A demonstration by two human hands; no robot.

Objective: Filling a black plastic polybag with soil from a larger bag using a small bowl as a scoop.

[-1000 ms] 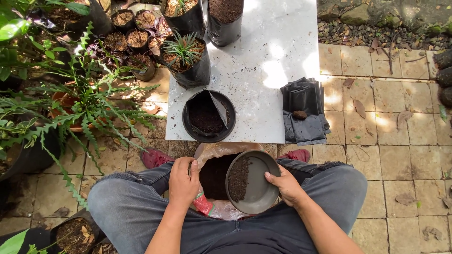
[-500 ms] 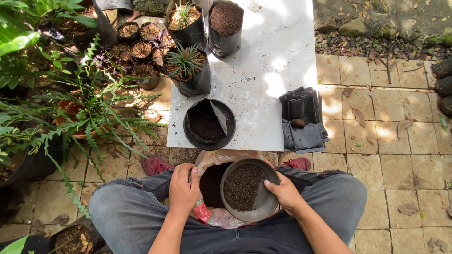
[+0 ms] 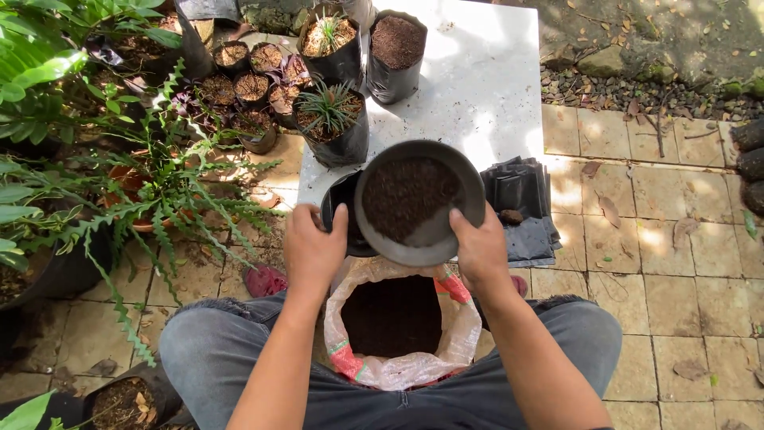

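The person is sitting with knees spread, and the right hand (image 3: 481,248) is gripping the near right rim of a round dark grey plastic saucer (image 3: 419,201), thumb over the edge and fingers underneath, holding it up level above the white marble-look slab (image 3: 477,87). The saucer is carrying a heap of dark brown potting soil (image 3: 407,196) that is covering most of its left and middle part, leaving a bare grey strip along the near right side. The left hand (image 3: 315,247) is pinching the rim of a black plastic grow bag (image 3: 341,209), fingers closed on its near left edge; the bag is standing at the near edge of the slab and the saucer is hiding most of its mouth. Between the person's thighs a clear plastic sack with red and green print (image 3: 398,318) is standing open, its rim rolled down and dark soil filling it. Just right of the saucer a stack of folded black plastic bags (image 3: 521,207) is lying on the tan paving tiles (image 3: 652,239), with a small brown clod resting on top. Farther up the slab, a black grow bag with a spiky green plant (image 3: 330,119) is standing beside another black bag filled with bare soil (image 3: 396,52). Long green fern fronds (image 3: 159,199) are spreading at the left.
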